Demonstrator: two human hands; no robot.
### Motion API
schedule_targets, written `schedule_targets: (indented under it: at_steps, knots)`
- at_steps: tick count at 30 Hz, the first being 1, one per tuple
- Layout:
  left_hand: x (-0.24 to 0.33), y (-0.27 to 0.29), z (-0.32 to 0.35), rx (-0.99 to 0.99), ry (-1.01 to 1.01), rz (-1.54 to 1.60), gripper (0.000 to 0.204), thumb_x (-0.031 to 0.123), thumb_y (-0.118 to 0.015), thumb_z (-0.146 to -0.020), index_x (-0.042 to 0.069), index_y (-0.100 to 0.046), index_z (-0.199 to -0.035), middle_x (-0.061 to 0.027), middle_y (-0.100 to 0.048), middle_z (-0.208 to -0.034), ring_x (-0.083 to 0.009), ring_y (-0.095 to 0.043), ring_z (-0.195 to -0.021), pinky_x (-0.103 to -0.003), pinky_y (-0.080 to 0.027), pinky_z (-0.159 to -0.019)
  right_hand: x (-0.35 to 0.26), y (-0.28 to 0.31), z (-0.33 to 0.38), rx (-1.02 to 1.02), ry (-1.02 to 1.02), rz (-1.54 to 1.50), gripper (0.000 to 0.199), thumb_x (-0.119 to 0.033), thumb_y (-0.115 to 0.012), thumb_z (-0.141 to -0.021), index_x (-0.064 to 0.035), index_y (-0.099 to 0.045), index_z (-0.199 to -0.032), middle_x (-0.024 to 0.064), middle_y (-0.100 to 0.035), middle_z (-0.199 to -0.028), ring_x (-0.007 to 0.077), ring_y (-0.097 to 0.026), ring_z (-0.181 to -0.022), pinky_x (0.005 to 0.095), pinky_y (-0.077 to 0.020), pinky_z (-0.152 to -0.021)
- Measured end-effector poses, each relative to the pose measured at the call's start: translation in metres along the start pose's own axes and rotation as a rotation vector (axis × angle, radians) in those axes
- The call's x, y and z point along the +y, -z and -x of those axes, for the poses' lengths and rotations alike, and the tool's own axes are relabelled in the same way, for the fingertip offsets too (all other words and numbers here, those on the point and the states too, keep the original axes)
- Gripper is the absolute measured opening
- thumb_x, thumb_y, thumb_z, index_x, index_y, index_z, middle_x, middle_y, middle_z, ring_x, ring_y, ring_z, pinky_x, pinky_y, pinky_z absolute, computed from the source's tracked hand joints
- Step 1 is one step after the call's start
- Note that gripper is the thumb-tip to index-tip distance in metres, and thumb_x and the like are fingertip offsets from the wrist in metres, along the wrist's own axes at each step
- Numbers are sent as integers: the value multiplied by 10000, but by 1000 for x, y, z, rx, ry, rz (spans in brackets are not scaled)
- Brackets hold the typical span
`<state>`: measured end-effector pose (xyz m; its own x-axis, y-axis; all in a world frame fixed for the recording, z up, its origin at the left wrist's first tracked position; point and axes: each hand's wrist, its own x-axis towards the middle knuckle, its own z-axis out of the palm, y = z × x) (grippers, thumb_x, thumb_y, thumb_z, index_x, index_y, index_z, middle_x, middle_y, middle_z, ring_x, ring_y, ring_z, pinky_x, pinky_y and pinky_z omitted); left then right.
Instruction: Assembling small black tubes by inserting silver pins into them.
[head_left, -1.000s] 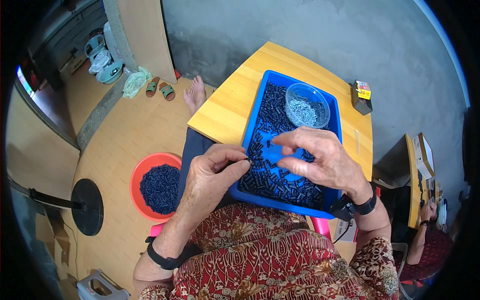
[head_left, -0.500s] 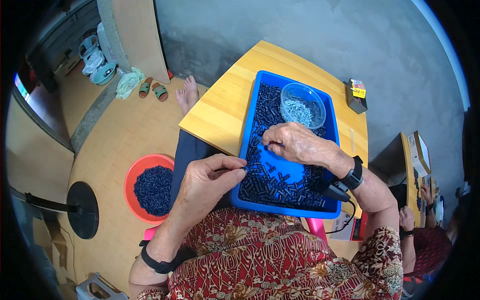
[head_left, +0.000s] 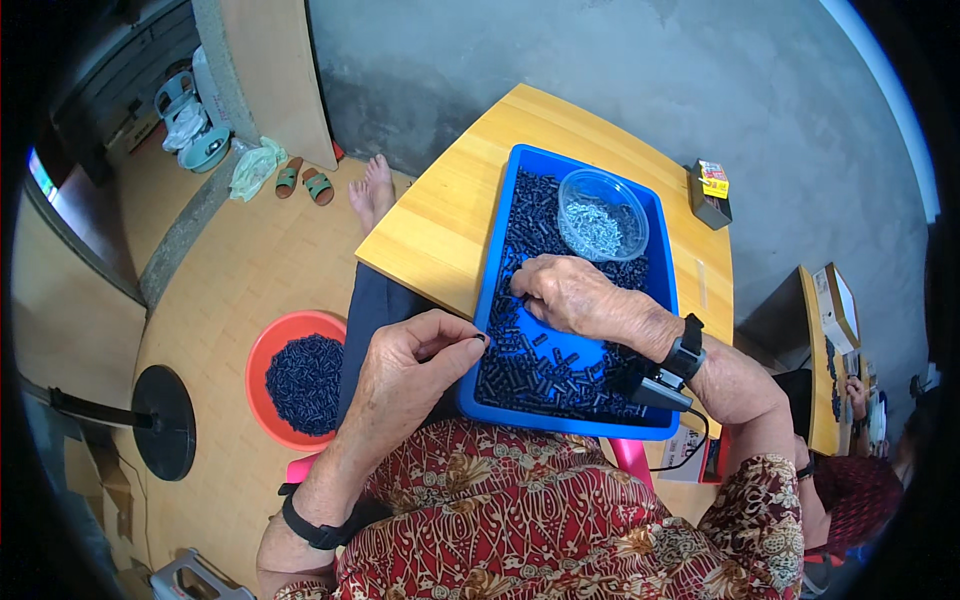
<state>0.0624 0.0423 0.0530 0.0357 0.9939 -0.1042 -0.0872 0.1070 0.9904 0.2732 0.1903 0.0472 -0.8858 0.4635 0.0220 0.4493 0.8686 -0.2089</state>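
A blue tray (head_left: 484, 300) holds many small black tubular pieces (head_left: 540, 380) and a round clear plastic tub (head_left: 640, 243) with small shiny metal parts (head_left: 592, 228) in it. Over the tray's left rim, my left hand (head_left: 420, 362) pinches a small black piece (head_left: 481, 338) between thumb and forefinger. My right hand (head_left: 578, 298) reaches down among the loose pieces just below the tub. Its fingers are curled together, and whatever lies between the fingertips is hidden.
The tray rests on a yellow wooden table (head_left: 430, 220). An orange-red basin (head_left: 258, 375) full of black pieces stands on the floor to the left. At the table's right edge is a dark box (head_left: 710, 208). A cable (head_left: 704, 425) hangs beside my right arm. Another person (head_left: 855, 500) sits at far right.
My right hand has shifted a little to the left and lower over the pieces. My left hand stays almost in place, keeping its pinch on the small black piece.
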Motion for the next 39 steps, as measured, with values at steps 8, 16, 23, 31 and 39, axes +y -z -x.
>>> schedule_targets:
  at_steps: [8,16,23,31,39]
  knots:
    - [-2,1,-1,26,-60,-101,165,100,-675,-928,-32,-698,-1024,-63,-722,-970,-78,-639,-894,-242,-515,-811,5,-12,1,119,-49,-39,126,-28,-652,-822,13,-647,-940,190,-667,-903,384,-656,-916,457,-551,-802]
    - [-5,1,-2,210,-457,-567,152,63,-709,-852,-23,-693,-976,-99,-709,-915,-155,-669,-819,-270,-522,-763,2,-10,2,153,-96,-102,111,-36,-660,-831,1,-654,-935,168,-650,-893,368,-654,-882,445,-547,-783]
    - [-8,1,-4,215,-335,-484,152,94,-716,-840,-13,-696,-947,-139,-713,-900,-283,-680,-874,-374,-530,-785,2,-13,0,120,-63,-174,115,-43,-677,-825,-7,-653,-932,152,-636,-888,356,-651,-875,431,-541,-773]
    - [-4,-1,-2,155,-212,-247,169,112,-705,-892,-29,-693,-985,-88,-722,-890,-117,-658,-819,-288,-524,-714,-3,2,1,186,-32,-259,68,-16,-663,-816,2,-603,-844,114,-634,-800,317,-636,-737,396,-524,-672]
    - [0,-4,3,39,-87,161,159,93,-653,-953,-17,-678,-1064,-64,-719,-989,-89,-657,-899,-222,-516,-829,-62,42,11,320,191,-487,132,-8,-714,-801,-3,-639,-909,95,-646,-859,271,-656,-826,374,-537,-703]
